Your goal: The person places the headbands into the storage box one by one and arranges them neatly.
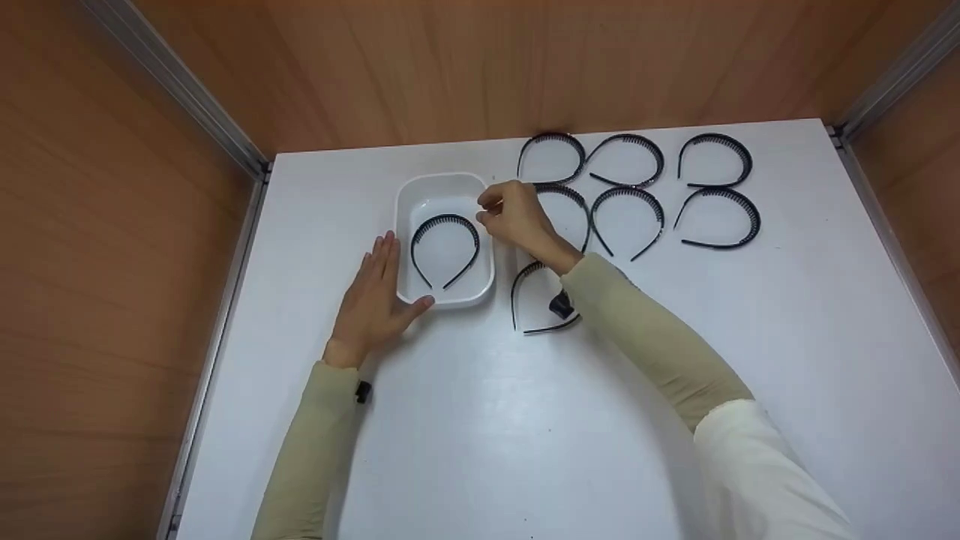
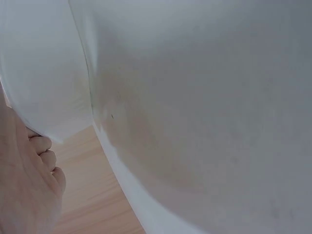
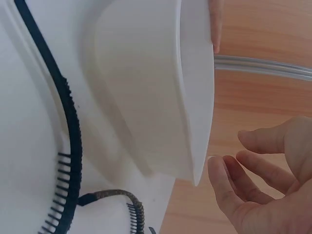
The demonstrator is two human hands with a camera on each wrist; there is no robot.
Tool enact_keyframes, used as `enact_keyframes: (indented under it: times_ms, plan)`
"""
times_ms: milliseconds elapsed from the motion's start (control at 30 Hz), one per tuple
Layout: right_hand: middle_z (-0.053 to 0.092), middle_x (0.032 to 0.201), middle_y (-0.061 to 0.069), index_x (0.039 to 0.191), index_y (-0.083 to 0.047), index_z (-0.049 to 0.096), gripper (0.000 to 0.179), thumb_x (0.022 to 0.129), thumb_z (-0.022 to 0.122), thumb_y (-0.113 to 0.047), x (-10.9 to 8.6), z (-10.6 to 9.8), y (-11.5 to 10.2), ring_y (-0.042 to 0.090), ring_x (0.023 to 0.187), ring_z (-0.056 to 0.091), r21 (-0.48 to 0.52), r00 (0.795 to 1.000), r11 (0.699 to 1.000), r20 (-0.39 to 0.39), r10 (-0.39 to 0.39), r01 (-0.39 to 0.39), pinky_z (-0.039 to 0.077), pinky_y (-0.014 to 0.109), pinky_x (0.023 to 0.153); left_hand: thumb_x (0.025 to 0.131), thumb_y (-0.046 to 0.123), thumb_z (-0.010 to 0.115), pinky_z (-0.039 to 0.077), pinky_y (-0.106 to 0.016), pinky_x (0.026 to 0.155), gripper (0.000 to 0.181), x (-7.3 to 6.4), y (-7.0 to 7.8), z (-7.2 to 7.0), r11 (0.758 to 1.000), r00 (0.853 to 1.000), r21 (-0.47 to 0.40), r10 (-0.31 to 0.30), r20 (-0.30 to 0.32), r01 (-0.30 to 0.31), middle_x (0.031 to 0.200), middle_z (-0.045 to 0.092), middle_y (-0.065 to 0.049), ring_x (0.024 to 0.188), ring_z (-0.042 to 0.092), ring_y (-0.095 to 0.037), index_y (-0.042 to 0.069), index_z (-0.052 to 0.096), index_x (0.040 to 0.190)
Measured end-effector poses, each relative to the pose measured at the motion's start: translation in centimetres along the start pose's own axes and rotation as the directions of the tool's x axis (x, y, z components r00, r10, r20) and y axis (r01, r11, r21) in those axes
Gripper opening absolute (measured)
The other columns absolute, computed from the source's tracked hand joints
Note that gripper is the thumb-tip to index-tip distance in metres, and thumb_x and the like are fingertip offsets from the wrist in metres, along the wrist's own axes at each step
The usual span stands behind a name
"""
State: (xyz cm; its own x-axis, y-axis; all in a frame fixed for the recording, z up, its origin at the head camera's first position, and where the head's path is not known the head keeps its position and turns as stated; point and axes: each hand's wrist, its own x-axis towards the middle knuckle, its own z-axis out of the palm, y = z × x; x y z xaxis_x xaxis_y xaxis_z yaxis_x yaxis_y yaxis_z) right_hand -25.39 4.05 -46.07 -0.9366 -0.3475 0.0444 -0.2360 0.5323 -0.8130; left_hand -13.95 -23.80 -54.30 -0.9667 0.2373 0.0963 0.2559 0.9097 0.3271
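Observation:
A white plastic tub (image 1: 480, 285) stands on the table, and one black toothed headband (image 1: 478, 244) lies inside it. My left hand (image 1: 367, 304) rests against the tub's left side, fingers straight and thumb spread along the near edge. In the left wrist view, the fingers of that hand (image 2: 29, 180) lie along the tub wall (image 2: 48, 73). Over the tub's right rim is my right hand (image 1: 517, 217), its fingers loosely bent. The right wrist view has this hand (image 3: 273, 180) holding nothing, with a gap between thumb and fingertips.
Right of the tub, several more black headbands lie in loose rows, including one at the far right (image 1: 754, 225) and one under the right forearm (image 1: 514, 300). The white table (image 1: 465, 435) meets wooden panels (image 1: 450, 75) at the back and sides.

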Motion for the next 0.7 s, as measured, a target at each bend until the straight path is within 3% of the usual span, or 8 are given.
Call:
enact_keyframes:
  times_ms: [133,700]
  plan:
    - [0.078,0.114,0.018,0.117,0.003,0.079,0.023,0.097,0.072,-0.007,-0.8,-0.9,0.6,0.027,0.104,0.076,-0.017,1.0,1.0,-0.017,-0.005,0.005,0.063,0.036,0.09,0.095,0.075,0.06,0.011,-0.045,0.137,0.115,0.1,0.0,0.0,1.0,1.0,-0.008,0.015,-0.016,-0.015,0.18,0.011,-0.013,0.168,0.008,-0.029,0.003,0.011,0.171]
    - [0.079,0.108,0.019,0.111,0.006,0.08,0.02,0.094,0.075,-0.004,-4.1,-3.9,2.3,0.033,0.097,0.079,-0.027,0.996,0.997,-0.046,-0.08,0.079,0.066,0.042,0.087,0.098,0.075,0.057,0.009,-0.043,0.138,0.114,0.1,0.2,-0.4,1.0,1.0,-0.001,0.01,0.018,-0.01,0.181,0.008,-0.013,0.168,0.005,-0.027,0.003,0.008,0.171]
